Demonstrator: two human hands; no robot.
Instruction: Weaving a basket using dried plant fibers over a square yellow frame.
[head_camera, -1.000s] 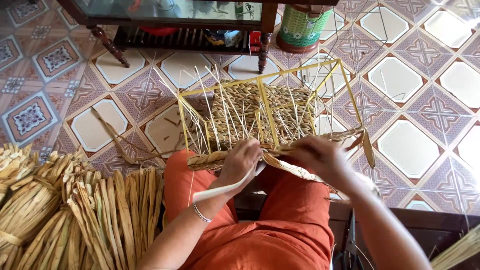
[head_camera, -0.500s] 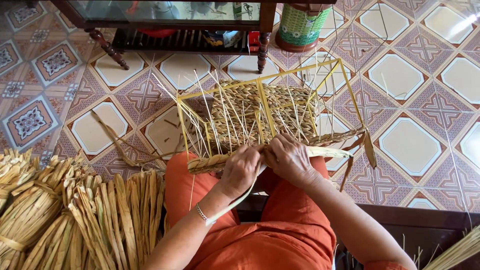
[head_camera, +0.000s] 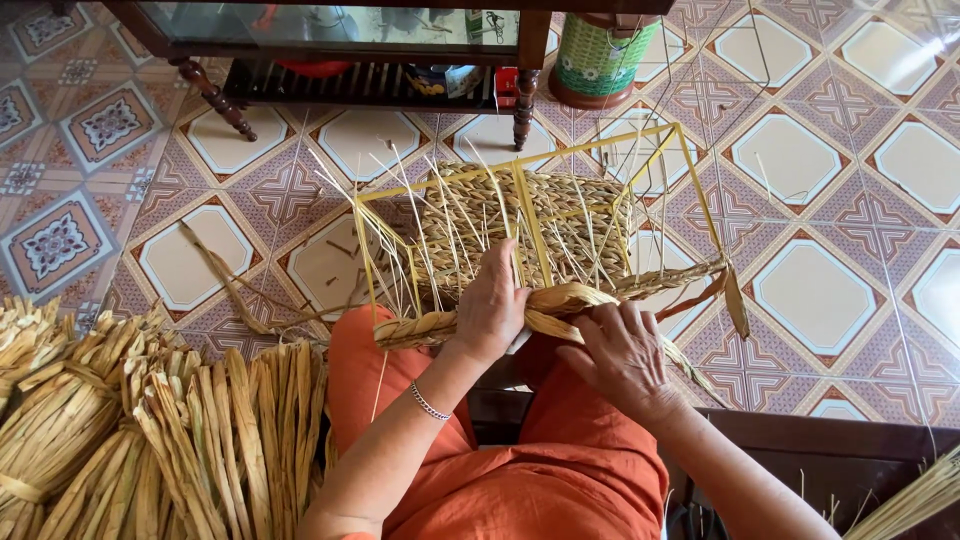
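Observation:
A half-woven straw basket (head_camera: 560, 225) sits on a yellow wire frame (head_camera: 535, 240) resting on my lap, with loose thin strands sticking up. Along its near edge runs a thick braided straw rim (head_camera: 560, 300). My left hand (head_camera: 492, 305) is closed over the braid near its middle, fingers reaching into the upright strands. My right hand (head_camera: 625, 350) grips the braid just to the right, fingers curled around a flat straw strip. A bracelet sits on my left wrist.
Bundles of dried flat straw (head_camera: 150, 430) lie on the floor at my left. A dark wooden glass-topped table (head_camera: 340, 40) and a green woven container (head_camera: 600, 55) stand farther off on the patterned tile floor (head_camera: 820, 290). More straw ends (head_camera: 915, 500) show at bottom right.
Both hands have come closer together on the braided rim. The right hand moved left and down onto the braid, and the left hand rose into the upright strands.

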